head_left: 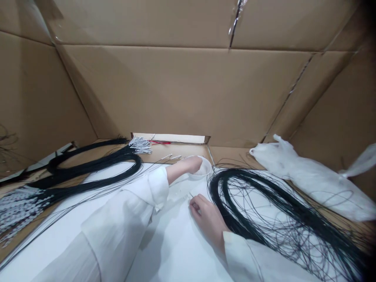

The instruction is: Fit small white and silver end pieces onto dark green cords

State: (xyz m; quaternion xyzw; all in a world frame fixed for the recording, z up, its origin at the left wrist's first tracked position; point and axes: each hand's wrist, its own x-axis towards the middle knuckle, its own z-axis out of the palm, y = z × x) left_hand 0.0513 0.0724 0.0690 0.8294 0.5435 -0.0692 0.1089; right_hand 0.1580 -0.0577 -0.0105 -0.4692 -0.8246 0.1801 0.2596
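My left hand (188,165) reaches into a small round white tub (206,168) near the back of the white work surface. Its fingers are hidden inside the tub. Closer to me, my right hand (207,217) is closed in a pinch, thumb against forefinger, with a thin light-coloured piece (190,194) poking out at the fingertips. What kind of piece it is does not show clearly. Right beside this hand lies a looped bundle of thin black cords (235,176), its strands spread loosely over the white surface (176,250).
To the left lie more black cord bundles (117,178) with grey-white patterned ends (20,207). A few similar pieces (175,158) lie behind the tub, near a red strip (160,142). A knotted white plastic bag (311,176) rests at right. Cardboard walls (164,90) enclose the sides and back.
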